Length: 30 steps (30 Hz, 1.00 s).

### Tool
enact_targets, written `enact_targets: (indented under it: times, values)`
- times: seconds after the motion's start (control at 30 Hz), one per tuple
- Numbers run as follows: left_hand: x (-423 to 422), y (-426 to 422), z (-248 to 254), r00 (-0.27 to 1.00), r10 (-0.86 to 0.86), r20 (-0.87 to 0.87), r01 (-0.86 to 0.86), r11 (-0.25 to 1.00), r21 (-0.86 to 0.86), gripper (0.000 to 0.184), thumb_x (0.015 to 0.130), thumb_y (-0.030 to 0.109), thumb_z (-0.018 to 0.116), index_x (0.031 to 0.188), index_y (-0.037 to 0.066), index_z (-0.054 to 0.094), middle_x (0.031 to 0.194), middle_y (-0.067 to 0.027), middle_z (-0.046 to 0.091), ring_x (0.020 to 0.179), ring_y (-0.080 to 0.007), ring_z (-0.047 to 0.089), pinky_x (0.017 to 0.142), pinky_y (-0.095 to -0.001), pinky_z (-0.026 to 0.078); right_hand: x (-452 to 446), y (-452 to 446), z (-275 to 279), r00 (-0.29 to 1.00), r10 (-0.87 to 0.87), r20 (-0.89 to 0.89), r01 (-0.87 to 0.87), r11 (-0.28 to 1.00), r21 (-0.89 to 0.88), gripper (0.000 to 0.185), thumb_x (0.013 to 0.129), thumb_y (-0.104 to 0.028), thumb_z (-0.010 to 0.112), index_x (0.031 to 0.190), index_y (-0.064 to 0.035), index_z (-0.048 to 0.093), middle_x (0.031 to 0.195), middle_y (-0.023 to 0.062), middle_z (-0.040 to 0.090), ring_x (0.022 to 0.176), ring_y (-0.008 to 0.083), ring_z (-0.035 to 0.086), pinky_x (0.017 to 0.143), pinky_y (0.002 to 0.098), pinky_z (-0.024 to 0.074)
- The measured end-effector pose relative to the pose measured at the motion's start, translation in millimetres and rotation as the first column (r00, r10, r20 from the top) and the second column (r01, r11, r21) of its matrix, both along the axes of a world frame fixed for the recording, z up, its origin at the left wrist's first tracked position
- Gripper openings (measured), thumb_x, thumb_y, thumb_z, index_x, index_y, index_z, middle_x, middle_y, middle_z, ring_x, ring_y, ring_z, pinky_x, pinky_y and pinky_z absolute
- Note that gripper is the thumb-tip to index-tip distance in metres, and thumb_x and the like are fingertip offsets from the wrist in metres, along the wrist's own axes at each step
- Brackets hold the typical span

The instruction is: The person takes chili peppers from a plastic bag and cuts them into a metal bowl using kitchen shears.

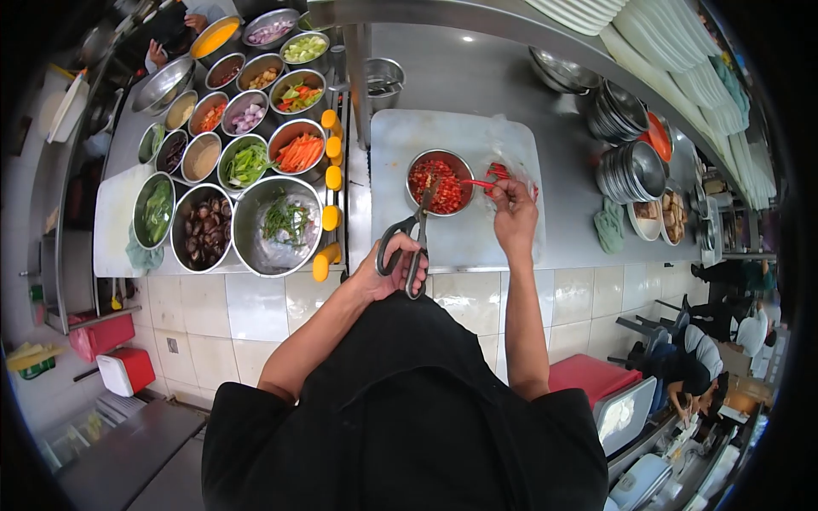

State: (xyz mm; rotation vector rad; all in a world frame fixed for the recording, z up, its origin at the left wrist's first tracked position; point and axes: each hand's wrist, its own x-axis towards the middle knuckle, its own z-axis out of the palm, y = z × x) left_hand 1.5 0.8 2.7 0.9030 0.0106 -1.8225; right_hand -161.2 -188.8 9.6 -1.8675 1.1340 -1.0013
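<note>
My left hand [394, 266] is wrapped round the handles of dark scissors [421, 223], whose blades reach over a steel bowl [440, 209]. Cut red chili pieces [445, 189] fill much of that bowl, which stands on a white cutting board [396, 136]. Between the fingertips of my right hand [515, 213] is a red chili [479, 183], its free end pointing left over the bowl's rim. Beside that hand lies a clear plastic bag [509, 153] with more red chilies, partly hidden by the fingers.
Left of the board stand several steel containers of cut vegetables, including carrot sticks [298, 152] and dark mushrooms [207, 232]. Stacked steel bowls [632, 170] and a green cloth [609, 225] are on the right. A shelf [477, 15] runs across the top. Other people [694, 375] are at far right.
</note>
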Motion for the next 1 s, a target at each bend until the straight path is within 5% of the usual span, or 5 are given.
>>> enact_targets:
  times: [0.33,0.5,0.6,0.73,1.0]
  values:
    - [-3,0,3,0.986,-0.165,-0.028,0.165,0.986,-0.022,0.042,0.078,0.041,0.054,0.082,0.000,0.062,0.070,-0.0120,0.062,0.059,-0.0244,0.061,0.059,-0.0368,0.053,28,25,-4,0.972,0.006,-0.233,-0.076,0.953,-0.294,0.011,0.080,0.002,0.059,0.090,-0.0010,0.060,0.090,0.0143,0.060,0.090,0.0333,0.053,0.080,0.0414,0.0412]
    - [-6,-6,10,1.000,0.005,-0.019,-0.005,1.000,0.018,0.023,0.080,0.024,0.061,0.082,0.001,0.060,0.065,-0.0083,0.060,0.050,-0.0187,0.059,0.046,-0.0306,0.051,28,27,-8,0.974,0.040,-0.225,-0.102,0.957,-0.272,0.012,0.079,0.002,0.059,0.091,-0.0021,0.061,0.091,0.0131,0.060,0.090,0.0328,0.052,0.081,0.0420,0.0406]
    - [-6,-5,17,0.989,-0.010,0.145,0.006,1.000,0.028,0.021,0.080,0.021,0.061,0.084,0.000,0.059,0.067,-0.0082,0.060,0.051,-0.0179,0.059,0.045,-0.0295,0.051,26,24,-13,0.976,-0.004,-0.219,-0.064,0.951,-0.302,0.012,0.079,0.002,0.060,0.091,-0.0024,0.060,0.093,0.0125,0.060,0.091,0.0326,0.051,0.082,0.0417,0.0398]
    - [-4,-3,24,0.980,-0.150,-0.133,0.153,0.988,0.016,0.028,0.079,0.026,0.059,0.082,-0.002,0.060,0.070,-0.0121,0.062,0.055,-0.0228,0.061,0.053,-0.0355,0.054,25,25,-7,0.979,0.034,-0.202,-0.093,0.953,-0.290,0.012,0.079,0.001,0.061,0.090,-0.0028,0.060,0.096,0.0120,0.060,0.093,0.0321,0.051,0.083,0.0415,0.0386]
    - [-7,-8,14,0.982,-0.076,0.173,0.072,0.997,0.032,0.028,0.079,0.027,0.059,0.081,-0.001,0.061,0.064,-0.0114,0.061,0.049,-0.0215,0.060,0.047,-0.0328,0.053,23,25,-17,0.980,0.026,-0.198,-0.082,0.956,-0.281,0.013,0.077,0.002,0.063,0.089,-0.0030,0.061,0.109,0.0130,0.057,0.104,0.0326,0.049,0.090,0.0418,0.0374]
